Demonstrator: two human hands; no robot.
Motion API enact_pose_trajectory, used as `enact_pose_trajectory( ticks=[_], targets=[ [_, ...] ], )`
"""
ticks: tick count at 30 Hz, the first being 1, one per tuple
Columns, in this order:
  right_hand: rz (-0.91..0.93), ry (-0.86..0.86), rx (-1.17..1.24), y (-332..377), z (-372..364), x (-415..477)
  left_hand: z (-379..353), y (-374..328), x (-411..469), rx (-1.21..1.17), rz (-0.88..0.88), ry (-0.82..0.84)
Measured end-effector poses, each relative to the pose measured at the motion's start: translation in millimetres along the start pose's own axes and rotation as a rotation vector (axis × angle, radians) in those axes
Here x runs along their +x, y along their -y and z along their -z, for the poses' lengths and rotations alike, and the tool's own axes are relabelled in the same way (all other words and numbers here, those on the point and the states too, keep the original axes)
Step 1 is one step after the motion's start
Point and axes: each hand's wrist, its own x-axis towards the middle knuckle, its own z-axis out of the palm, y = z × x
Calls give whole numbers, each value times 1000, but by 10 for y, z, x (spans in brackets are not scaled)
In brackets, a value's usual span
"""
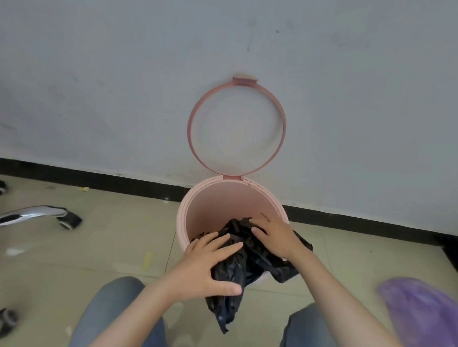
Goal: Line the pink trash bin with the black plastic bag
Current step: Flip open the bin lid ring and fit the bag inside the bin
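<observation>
Nearest the camera, the person's knees [119,312] flank the near side of the bin [195,213], which stands on the floor tiles against the wall. The bag [248,262] lies crumpled over the bin's near rim, its long tail hanging down outside toward the knees and its bunched upper part just inside the mouth. The left hand [209,266] rests on the bag at the near-left of the rim, fingers spread and flat, thumb pressing the plastic rather than pinching it. The right hand [272,234], slightly farther in, has its fingers curled onto the bunched top, seemingly gripping a fold. Both hands sit directly on the bag, so the next move likely means finding its opening and spreading it outward over the rim. Beyond the bin, its hinged ring [191,120] stands raised against the wall.
</observation>
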Motion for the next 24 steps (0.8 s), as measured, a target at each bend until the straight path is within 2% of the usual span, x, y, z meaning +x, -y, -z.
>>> enact_pose_trajectory(
  ticks=[2,5,7,9,12,15,18,20,22,24],
  targets=[
    [-9,3,-50,-80,152,-220,-64,103,24,193,49,34],
    [-12,117,-30,-185,185,-555,-97,224,144,463,166,27],
    [23,156,-115,-237,84,-661,-53,277,235,496,203,44],
    [31,147,-159,-249,-46,-663,18,305,302,413,199,56],
    [8,-36,-123,-222,-211,-537,101,359,375,233,200,-83],
    [-28,-309,48,-106,-213,-415,191,409,417,153,297,-377],
    [-227,-604,396,-36,-12,-352,430,431,417,-22,471,-719],
    [-361,-758,562,-24,184,-336,619,316,349,-267,513,-828],
    [-414,-803,606,-37,345,-318,699,64,254,-207,405,-853],
    [-441,-791,636,-29,412,-284,610,-214,178,64,265,-820]
  ],
)
